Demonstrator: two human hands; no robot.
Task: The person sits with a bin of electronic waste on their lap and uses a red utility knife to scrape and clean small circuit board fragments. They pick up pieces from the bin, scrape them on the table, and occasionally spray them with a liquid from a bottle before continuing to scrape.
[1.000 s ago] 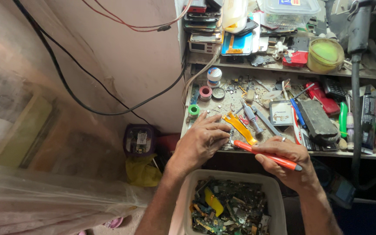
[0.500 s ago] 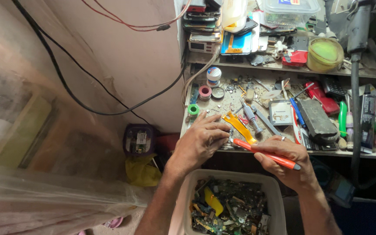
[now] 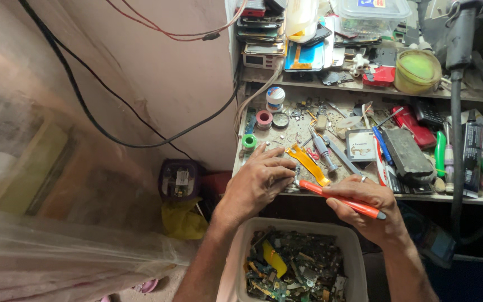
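Screwdriver (image 3: 342, 203), orange and slim, lies gripped in your right hand (image 3: 367, 211), tip at the small part your left hand (image 3: 261, 182) pinches on the bench edge (image 3: 448, 197). White bin (image 3: 240, 246) below holds circuit-board scrap.

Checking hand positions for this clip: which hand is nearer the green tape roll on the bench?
Left. The left hand lies just below the green tape roll; the right hand, holding an orange screwdriver, sits farther right.

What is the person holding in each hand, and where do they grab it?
The right hand holds an orange screwdriver around its handle. The left hand presses on something small; it's hidden under the fingers.
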